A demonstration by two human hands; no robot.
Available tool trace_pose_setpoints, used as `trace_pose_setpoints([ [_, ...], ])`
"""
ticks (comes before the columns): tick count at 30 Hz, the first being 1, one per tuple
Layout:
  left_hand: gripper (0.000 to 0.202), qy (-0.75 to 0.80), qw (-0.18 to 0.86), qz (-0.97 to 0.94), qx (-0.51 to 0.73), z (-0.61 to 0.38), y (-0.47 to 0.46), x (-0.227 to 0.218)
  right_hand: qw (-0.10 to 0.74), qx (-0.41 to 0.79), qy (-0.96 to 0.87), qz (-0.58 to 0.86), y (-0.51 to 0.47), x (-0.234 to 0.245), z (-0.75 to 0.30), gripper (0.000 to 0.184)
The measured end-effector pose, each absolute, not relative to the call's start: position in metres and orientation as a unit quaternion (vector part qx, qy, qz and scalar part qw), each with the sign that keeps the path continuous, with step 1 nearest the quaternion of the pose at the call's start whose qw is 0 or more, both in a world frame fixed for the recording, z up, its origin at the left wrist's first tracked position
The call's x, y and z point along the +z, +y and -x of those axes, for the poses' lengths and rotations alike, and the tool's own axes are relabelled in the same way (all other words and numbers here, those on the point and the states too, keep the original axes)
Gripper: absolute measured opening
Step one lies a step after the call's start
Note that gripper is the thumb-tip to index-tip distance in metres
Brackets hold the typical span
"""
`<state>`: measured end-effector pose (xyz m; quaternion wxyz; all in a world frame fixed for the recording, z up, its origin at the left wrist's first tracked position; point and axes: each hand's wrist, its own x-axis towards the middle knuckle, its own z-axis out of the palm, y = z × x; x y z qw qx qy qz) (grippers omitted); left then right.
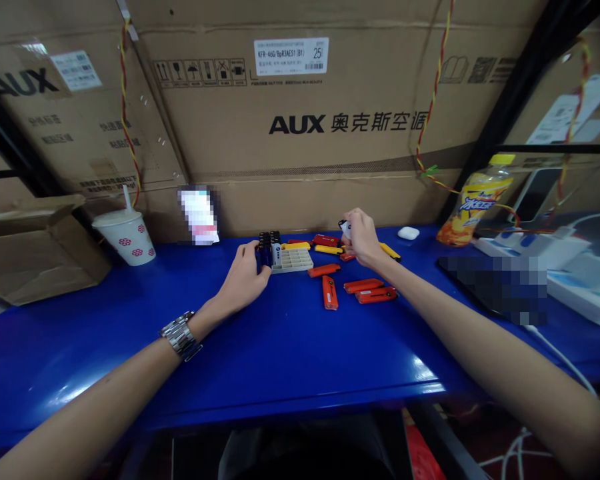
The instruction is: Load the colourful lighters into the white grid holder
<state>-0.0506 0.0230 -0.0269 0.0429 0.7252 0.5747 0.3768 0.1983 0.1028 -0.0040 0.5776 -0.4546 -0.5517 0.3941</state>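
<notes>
My left hand (243, 277) rests on the blue table (290, 347), its fingers curled against the dark blue lighters (267, 248) standing in the left end of a white grid tray (293, 261). My right hand (361, 237) is lifted just right of the tray, pinching a white lighter (345, 228) by its top. Several orange lighters (330, 292) and yellow ones (296, 245) lie loose on the table between and below my hands.
A paper cup with a straw (126, 235) and an open carton (35, 247) stand at the left. A small white case (409, 233), a yellow drink bottle (475, 203) and white chargers with cables (545, 257) sit at the right. Cardboard boxes wall the back.
</notes>
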Motion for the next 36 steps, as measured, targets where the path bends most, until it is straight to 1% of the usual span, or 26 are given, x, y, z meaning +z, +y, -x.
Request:
trace_pose_setpoints([
  [3,0.054,0.578,0.046,-0.726,0.371,0.051,0.023,-0.026,0.602,0.373,-0.529,0.468,0.103,-0.002,-0.196,0.026],
  [5,0.053,0.576,0.046,-0.726,0.372,0.051,0.023,-0.027,0.603,0.373,-0.528,0.468,0.103,-0.001,-0.194,0.027],
  [11,0.054,0.578,0.048,-0.726,0.370,0.051,0.024,-0.027,0.572,0.400,-0.558,0.450,0.104,-0.005,-0.197,0.046],
  [14,0.054,0.574,0.049,-0.730,0.367,0.051,0.023,-0.027,0.545,0.369,-0.623,0.423,0.105,-0.009,-0.198,0.040],
  [20,0.054,0.572,0.055,-0.732,0.366,0.052,0.024,-0.029,0.471,0.237,-0.787,0.320,0.094,-0.008,-0.185,0.027],
  [22,0.054,0.570,0.054,-0.733,0.367,0.052,0.025,-0.029,0.453,0.248,-0.802,0.299,0.087,-0.005,-0.175,0.024],
  [26,0.053,0.566,0.043,-0.734,0.373,0.051,0.025,-0.029,0.435,0.337,-0.789,0.272,0.076,-0.008,-0.154,0.020],
  [28,0.053,0.566,0.038,-0.734,0.373,0.052,0.026,-0.029,0.425,0.341,-0.797,0.260,0.074,-0.012,-0.146,0.017],
  [30,0.053,0.564,0.028,-0.736,0.374,0.052,0.026,-0.030,0.408,0.302,-0.821,0.262,0.074,-0.016,-0.141,0.015],
  [33,0.052,0.560,0.010,-0.738,0.377,0.053,0.026,-0.031,0.378,0.204,-0.858,0.281,0.072,-0.015,-0.139,0.015],
  [36,0.053,0.559,0.009,-0.741,0.372,0.053,0.026,-0.030,0.374,0.127,-0.872,0.288,0.071,-0.012,-0.139,0.015],
])
